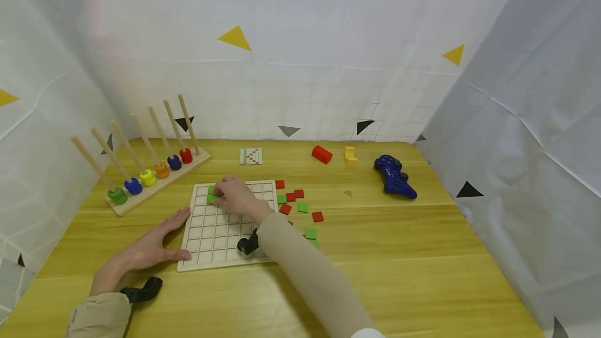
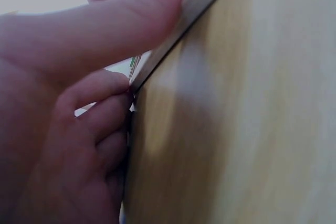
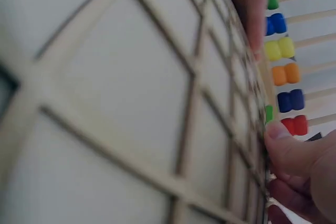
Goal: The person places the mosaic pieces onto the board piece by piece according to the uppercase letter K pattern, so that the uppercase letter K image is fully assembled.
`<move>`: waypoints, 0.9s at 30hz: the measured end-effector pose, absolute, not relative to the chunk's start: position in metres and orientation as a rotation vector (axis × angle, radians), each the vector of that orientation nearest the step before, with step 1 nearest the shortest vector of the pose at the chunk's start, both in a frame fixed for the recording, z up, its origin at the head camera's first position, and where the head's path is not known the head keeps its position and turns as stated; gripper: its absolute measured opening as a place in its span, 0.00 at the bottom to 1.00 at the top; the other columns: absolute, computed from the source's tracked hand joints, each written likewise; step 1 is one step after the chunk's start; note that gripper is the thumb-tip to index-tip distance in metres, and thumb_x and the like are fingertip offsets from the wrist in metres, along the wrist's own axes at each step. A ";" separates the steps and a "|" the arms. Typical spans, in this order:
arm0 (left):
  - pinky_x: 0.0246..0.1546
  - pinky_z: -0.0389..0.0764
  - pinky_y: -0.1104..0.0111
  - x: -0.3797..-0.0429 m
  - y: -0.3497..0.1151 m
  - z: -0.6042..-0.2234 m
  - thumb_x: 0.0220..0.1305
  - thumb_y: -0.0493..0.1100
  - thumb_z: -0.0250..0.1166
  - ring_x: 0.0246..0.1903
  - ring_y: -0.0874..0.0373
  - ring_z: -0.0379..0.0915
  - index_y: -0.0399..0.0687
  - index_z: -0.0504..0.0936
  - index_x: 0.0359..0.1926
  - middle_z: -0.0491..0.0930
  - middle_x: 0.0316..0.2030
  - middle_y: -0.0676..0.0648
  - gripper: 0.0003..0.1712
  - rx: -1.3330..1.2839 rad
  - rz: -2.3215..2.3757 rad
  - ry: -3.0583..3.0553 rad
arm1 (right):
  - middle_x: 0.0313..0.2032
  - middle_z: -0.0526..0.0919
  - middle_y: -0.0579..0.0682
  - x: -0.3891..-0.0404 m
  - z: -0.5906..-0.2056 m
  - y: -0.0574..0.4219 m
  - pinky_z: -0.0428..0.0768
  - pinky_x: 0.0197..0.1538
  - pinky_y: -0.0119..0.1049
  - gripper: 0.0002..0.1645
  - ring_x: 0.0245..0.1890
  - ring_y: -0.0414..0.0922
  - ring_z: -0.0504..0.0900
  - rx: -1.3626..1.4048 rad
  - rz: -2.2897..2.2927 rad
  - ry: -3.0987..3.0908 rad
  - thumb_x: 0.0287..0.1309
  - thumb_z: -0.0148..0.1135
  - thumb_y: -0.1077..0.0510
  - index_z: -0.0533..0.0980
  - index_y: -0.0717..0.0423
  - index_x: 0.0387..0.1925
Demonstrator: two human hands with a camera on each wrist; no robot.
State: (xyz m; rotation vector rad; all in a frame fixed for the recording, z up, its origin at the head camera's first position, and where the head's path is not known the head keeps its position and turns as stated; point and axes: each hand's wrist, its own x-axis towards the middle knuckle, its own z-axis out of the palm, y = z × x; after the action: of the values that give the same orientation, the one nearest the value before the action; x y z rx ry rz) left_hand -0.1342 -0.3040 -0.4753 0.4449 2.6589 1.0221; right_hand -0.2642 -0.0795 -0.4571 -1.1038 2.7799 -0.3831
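A wooden grid board (image 1: 202, 244) with square cells lies on the table. Two green tiles (image 1: 211, 199) sit at its far left corner, partly covered by my right hand (image 1: 233, 195). The fingers of that hand are bent together, pinching at the lower green tile; in the right wrist view the thumb (image 3: 286, 148) meets the board beside a bit of green. My left hand (image 1: 147, 248) rests along the board's left side, fingers stretched out and thumb on the near left corner. In the left wrist view it lies against the board's edge (image 2: 173, 38).
Several loose red and green tiles (image 1: 317, 216) lie right of the board. A peg rack (image 1: 161, 184) with coloured beads stands at the left. Toward the back are a small pattern card (image 1: 251, 156), a red block (image 1: 322, 154), a yellow piece (image 1: 350, 156) and a blue game controller (image 1: 394, 176).
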 end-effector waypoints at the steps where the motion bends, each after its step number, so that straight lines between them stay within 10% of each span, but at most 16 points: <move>1: 0.65 0.46 0.28 -0.134 -0.304 -0.476 0.56 0.60 0.73 0.74 0.25 0.36 0.45 0.48 0.79 0.42 0.78 0.32 0.61 0.444 1.021 2.659 | 0.51 0.79 0.42 -0.264 -0.458 -0.080 0.72 0.57 0.30 0.15 0.52 0.40 0.73 -1.103 -0.385 2.783 0.69 0.59 0.45 0.79 0.43 0.53; 27: 0.65 0.46 0.28 -0.133 -0.301 -0.472 0.56 0.60 0.73 0.74 0.25 0.36 0.46 0.48 0.80 0.42 0.78 0.31 0.61 0.415 1.031 2.650 | 0.42 0.87 0.41 -0.269 -0.464 -0.078 0.78 0.40 0.24 0.10 0.40 0.34 0.81 -0.757 -0.994 2.585 0.60 0.71 0.53 0.88 0.46 0.44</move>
State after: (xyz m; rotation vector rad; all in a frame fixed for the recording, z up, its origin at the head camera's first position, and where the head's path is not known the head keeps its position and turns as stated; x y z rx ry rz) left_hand -0.1333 -0.3013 -0.4718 0.4153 2.6497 1.0310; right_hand -0.2689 -0.0779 -0.4636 -0.7573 2.5847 -0.9945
